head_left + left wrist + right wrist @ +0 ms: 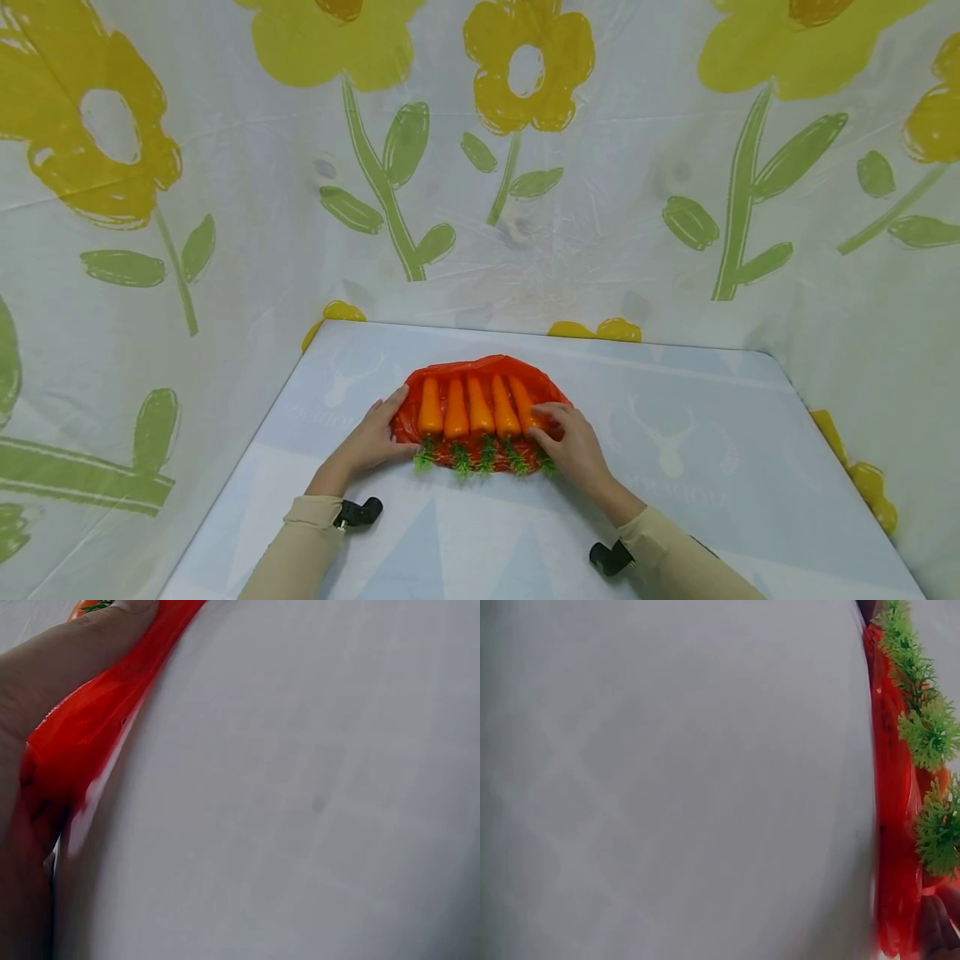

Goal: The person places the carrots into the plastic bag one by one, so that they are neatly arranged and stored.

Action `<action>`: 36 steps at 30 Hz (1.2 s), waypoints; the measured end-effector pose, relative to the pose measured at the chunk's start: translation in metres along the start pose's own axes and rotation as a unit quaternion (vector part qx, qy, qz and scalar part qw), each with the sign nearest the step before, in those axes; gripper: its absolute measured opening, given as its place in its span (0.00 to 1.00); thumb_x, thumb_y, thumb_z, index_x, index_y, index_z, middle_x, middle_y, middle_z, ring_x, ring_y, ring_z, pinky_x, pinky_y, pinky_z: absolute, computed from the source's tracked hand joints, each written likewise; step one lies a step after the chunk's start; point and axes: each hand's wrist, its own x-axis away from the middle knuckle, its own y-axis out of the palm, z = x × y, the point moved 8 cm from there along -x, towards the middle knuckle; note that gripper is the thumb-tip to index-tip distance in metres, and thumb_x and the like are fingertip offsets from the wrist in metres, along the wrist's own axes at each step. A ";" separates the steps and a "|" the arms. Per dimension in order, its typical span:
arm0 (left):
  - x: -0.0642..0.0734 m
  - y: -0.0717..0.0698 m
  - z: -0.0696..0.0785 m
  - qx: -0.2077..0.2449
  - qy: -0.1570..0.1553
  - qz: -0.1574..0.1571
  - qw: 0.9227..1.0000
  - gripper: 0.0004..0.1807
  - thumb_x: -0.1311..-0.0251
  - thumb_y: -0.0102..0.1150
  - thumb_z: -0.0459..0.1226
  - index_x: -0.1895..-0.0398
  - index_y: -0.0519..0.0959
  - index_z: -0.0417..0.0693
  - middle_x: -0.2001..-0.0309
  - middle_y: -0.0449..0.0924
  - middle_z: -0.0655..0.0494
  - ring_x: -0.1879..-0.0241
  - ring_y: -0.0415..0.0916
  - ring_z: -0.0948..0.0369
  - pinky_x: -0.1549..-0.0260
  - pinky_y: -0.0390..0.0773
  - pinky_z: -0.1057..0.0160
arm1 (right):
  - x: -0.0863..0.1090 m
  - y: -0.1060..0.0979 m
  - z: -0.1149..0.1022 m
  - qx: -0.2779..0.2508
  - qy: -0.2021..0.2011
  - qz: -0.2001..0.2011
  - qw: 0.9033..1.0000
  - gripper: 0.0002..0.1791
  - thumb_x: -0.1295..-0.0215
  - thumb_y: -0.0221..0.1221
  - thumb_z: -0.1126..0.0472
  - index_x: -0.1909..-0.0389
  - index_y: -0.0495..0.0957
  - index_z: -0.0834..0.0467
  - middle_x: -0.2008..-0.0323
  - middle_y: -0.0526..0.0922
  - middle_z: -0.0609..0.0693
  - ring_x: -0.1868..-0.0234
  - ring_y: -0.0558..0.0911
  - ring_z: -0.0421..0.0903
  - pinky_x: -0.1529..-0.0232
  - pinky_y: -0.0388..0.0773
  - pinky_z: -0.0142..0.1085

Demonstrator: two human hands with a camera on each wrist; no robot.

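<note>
Several orange toy carrots (480, 408) with green leafy tops (487, 457) lie side by side on a red plastic bag (491, 365), tops toward me. My left hand (372, 442) holds the bag's left side, fingers along its edge and thumb near the leftmost top. In the left wrist view the thumb (82, 652) lies across the red plastic. My right hand (576, 446) is at the right side, thumb and forefinger around the lower end of the rightmost carrot (523, 402). In the right wrist view its fingers (937, 926) show only partly, beside the red plastic.
The bag lies on a table (675, 533) with a pale blue-and-white patterned cover. Behind and at both sides hangs a white curtain (600, 217) printed with yellow flowers. A small black camera (360, 512) juts from the left wrist, another (611, 558) from the right.
</note>
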 end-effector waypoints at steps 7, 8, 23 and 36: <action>0.000 0.000 -0.001 0.004 -0.011 -0.005 1.000 0.63 0.50 0.76 0.58 0.17 0.49 0.47 0.19 0.50 0.46 0.22 0.45 0.39 0.25 0.47 0.39 | 0.000 -0.004 0.002 0.008 -0.005 0.009 1.000 0.17 0.39 0.72 0.57 0.49 0.85 0.54 0.50 0.84 0.49 0.56 0.79 0.46 0.55 0.82 0.44; 0.000 0.000 0.000 0.004 -0.011 -0.005 1.000 0.63 0.50 0.76 0.58 0.17 0.49 0.47 0.19 0.50 0.46 0.22 0.45 0.39 0.25 0.46 0.39 | 0.000 -0.005 0.003 0.008 -0.004 0.010 1.000 0.17 0.39 0.72 0.57 0.49 0.85 0.54 0.50 0.84 0.49 0.56 0.79 0.46 0.56 0.82 0.43; 0.001 -0.001 0.001 0.007 0.006 -0.001 1.000 0.62 0.50 0.75 0.57 0.18 0.51 0.46 0.19 0.48 0.49 0.21 0.46 0.44 0.23 0.43 0.42 | 0.004 -0.016 0.016 -0.004 0.031 0.000 0.999 0.15 0.36 0.70 0.60 0.50 0.85 0.54 0.54 0.82 0.51 0.59 0.79 0.46 0.58 0.84 0.35; 0.002 -0.003 0.000 0.039 0.010 0.004 0.999 0.63 0.51 0.76 0.59 0.18 0.51 0.48 0.18 0.45 0.50 0.22 0.43 0.38 0.26 0.47 0.37 | 0.009 -0.028 0.028 0.001 0.043 0.009 0.999 0.15 0.36 0.70 0.61 0.48 0.84 0.56 0.53 0.83 0.52 0.59 0.82 0.46 0.55 0.86 0.41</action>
